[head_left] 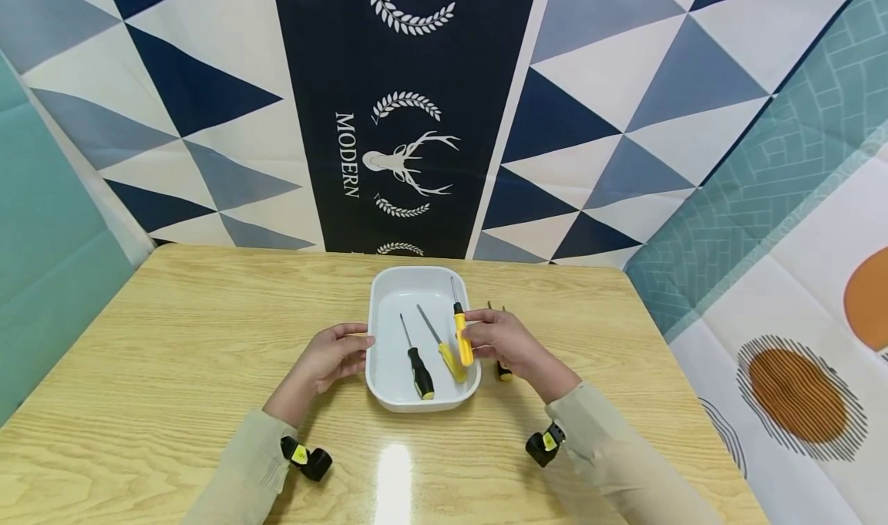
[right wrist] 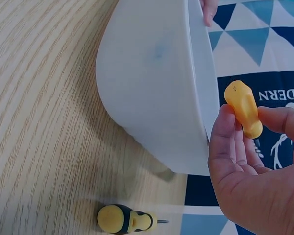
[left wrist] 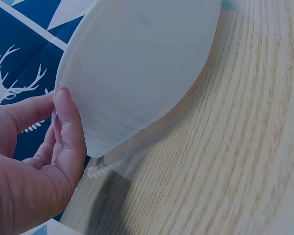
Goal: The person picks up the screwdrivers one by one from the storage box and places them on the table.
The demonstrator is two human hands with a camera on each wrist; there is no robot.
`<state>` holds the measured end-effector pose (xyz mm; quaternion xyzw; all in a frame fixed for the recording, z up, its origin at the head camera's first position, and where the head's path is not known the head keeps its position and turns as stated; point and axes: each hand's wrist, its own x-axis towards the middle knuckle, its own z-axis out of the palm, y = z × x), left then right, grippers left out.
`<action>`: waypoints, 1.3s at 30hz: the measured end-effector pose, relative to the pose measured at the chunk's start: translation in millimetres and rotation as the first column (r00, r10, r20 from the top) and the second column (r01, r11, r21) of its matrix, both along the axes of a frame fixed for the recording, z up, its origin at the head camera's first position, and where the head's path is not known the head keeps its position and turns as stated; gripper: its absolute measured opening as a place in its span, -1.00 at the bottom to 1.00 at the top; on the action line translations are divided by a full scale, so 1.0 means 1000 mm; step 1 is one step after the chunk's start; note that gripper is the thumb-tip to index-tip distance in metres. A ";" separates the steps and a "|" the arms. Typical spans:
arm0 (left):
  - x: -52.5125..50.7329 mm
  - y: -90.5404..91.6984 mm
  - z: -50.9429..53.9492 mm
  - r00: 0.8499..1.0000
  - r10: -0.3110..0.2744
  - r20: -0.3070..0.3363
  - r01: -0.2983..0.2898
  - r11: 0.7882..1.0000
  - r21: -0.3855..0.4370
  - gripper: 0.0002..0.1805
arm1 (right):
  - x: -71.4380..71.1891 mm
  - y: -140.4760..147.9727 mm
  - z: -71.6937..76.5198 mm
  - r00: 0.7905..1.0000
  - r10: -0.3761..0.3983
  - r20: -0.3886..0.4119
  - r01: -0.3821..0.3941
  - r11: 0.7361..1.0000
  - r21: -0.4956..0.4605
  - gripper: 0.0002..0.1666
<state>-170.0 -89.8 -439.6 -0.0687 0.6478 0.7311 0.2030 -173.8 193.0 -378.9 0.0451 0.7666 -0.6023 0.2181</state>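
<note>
A white tray (head_left: pixel 423 406) stands near the table's back edge, holding a black-handled screwdriver (head_left: pixel 420 372) and a yellow-handled one (head_left: pixel 451 361). My left hand (head_left: pixel 338 355) grips the tray's left rim between thumb and fingers; the left wrist view shows this hand (left wrist: pixel 54 147) at the tray wall (left wrist: pixel 142 68). In my right hand (head_left: pixel 505 341) a yellow screwdriver (head_left: pixel 462 338) is pinched over the tray's right side, its tip toward the back. The right wrist view shows the yellow handle (right wrist: pixel 244 108) between thumb and fingers of that hand (right wrist: pixel 259 171), above the rim.
Right of the tray, partly behind my right hand, lies a black and yellow screwdriver (head_left: pixel 504 371), also visible in the right wrist view (right wrist: pixel 125 219); another thin tip shows beside it. A patterned cloth (head_left: pixel 229 109) hangs behind the wooden table (head_left: pixel 208 340).
</note>
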 end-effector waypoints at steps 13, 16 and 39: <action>0.001 -0.001 0.001 1.000 -0.001 0.010 0.001 1.000 0.014 -0.45 | 0.001 0.016 0.000 1.000 -0.005 -0.002 0.005 1.000 -0.010 -0.38; 0.001 0.000 0.001 1.000 -0.004 0.009 0.004 1.000 0.012 -0.45 | 0.004 0.021 0.000 1.000 -0.008 -0.003 0.008 1.000 -0.003 -0.38; 0.000 0.000 0.001 1.000 0.000 0.002 0.000 1.000 -0.003 -0.47 | 0.006 0.040 -0.004 1.000 -0.017 -0.003 0.017 1.000 0.007 -0.35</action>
